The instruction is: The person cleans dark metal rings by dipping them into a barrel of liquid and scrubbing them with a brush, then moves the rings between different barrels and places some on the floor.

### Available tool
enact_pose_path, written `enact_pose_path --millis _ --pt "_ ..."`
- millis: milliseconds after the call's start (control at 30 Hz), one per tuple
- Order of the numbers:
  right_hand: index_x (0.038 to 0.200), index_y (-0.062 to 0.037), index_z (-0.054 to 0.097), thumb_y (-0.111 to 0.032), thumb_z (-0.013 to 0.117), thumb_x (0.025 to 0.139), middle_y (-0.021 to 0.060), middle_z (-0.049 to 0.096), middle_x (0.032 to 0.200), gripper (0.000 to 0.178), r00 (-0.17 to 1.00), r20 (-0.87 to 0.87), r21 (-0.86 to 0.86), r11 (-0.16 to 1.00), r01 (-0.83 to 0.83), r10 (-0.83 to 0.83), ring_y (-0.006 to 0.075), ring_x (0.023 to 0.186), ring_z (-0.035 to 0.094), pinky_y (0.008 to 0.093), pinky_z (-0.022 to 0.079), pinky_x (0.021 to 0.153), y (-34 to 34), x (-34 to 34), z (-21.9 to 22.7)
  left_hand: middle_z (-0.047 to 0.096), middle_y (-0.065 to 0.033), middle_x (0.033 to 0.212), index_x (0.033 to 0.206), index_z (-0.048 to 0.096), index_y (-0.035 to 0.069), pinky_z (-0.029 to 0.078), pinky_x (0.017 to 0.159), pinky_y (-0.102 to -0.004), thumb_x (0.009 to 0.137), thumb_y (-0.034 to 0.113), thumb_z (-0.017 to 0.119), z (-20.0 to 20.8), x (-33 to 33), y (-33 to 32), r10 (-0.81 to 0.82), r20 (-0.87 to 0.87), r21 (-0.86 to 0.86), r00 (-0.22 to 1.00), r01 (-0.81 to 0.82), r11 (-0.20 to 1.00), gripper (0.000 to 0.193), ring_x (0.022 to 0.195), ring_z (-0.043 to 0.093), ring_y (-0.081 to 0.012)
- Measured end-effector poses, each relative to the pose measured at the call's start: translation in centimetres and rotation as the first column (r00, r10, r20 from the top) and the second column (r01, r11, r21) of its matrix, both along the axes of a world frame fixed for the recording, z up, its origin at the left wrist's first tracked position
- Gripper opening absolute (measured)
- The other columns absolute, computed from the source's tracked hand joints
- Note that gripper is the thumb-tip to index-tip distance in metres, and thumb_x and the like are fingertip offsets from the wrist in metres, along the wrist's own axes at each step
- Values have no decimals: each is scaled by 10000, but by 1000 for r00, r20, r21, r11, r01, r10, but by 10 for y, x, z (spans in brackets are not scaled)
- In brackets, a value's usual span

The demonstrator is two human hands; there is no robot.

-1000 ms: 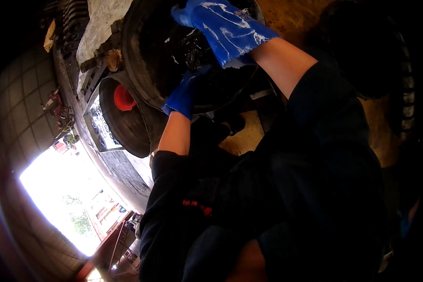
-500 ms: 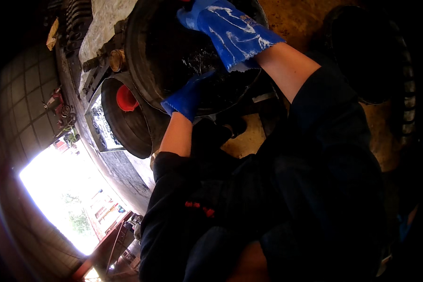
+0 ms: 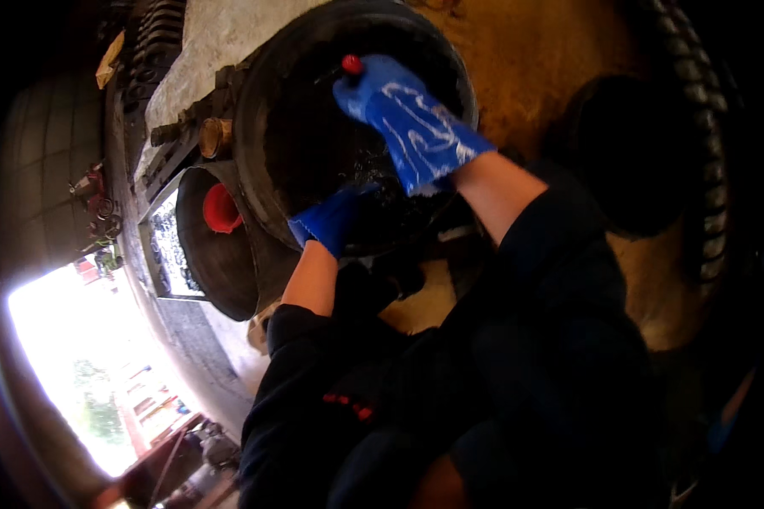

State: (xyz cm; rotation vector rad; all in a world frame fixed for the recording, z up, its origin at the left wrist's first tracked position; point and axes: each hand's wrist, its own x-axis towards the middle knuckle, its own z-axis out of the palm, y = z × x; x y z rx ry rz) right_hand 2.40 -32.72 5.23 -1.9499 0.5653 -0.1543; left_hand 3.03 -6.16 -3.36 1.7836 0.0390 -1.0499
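Both my hands wear blue rubber gloves and reach into a large round dark tub [image 3: 255, 148]. My right hand [image 3: 403, 119] is closed around a handle; only its red end [image 3: 352, 64] sticks out past the glove, and the rest of the tool is hidden. White streaks mark the back of that glove. Lower and to the left, my left hand [image 3: 327, 222] dips in over the tub's near rim. Its fingers point right and fade into the dark, so I cannot see what they touch. Wet glints show between the two hands.
A smaller dark round container [image 3: 199, 263] with a red cup-like piece [image 3: 221, 209] stands left of the tub. A rusty cylindrical piece [image 3: 216, 137] lies at the tub's left side. Right are a dark round opening or container [image 3: 628, 153] and a ribbed tyre-like edge [image 3: 711, 170].
The view has shifted, so the tub sits lower in it. My right hand now shows more of the red handle end. My left hand stays at the tub's near rim.
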Motion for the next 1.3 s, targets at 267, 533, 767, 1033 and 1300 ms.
enact_pose_path --millis 267,533,767,1033,1300 --pt "1150 -123 738 -436 665 896 156 728 1161 409 972 -234 54 998 -21 33 355 1114 684 425 557 967 -6 1 1 585 -114 1444 1456 529 30 409 1129 -365 1034 250 567 -5 -25 -16 138 -292 -227 946 -209 951 478 1311 554 -244" --pt "1120 -118 751 -455 600 924 165 734 1143 418 956 -262 -95 982 -165 135 367 1087 693 443 557 954 -10 32 -31 509 -149 1529 1578 352 81 371 1187 -446 1055 316 523 31 -5 -35 -675 179 333 716 602 726 598 1380 502 -289" --pt "1112 -89 745 -477 584 921 180 738 1115 462 943 -289 -7 985 -175 165 355 1075 700 444 557 949 -6 22 -7 509 -39 1561 1534 472 264 284 1236 -407 1056 442 458 20 -11 4 -456 263 515 850 276 811 510 1436 469 -239" --pt "1065 -78 743 -463 606 905 180 745 1062 439 968 -227 -83 989 -126 105 378 1025 706 446 567 915 -3 22 -16 554 -55 1517 1508 509 190 381 1186 -379 1079 326 435 29 -15 -39 39 -141 340 989 11 940 456 1405 502 -223" --pt "1073 -101 755 -472 628 891 192 745 1053 433 973 -219 -114 989 -93 66 375 1042 705 459 566 911 -1 25 -17 709 -92 1261 1369 616 55 520 992 -362 965 246 694 -28 5 4 -697 477 507 535 480 716 454 1131 667 -229"
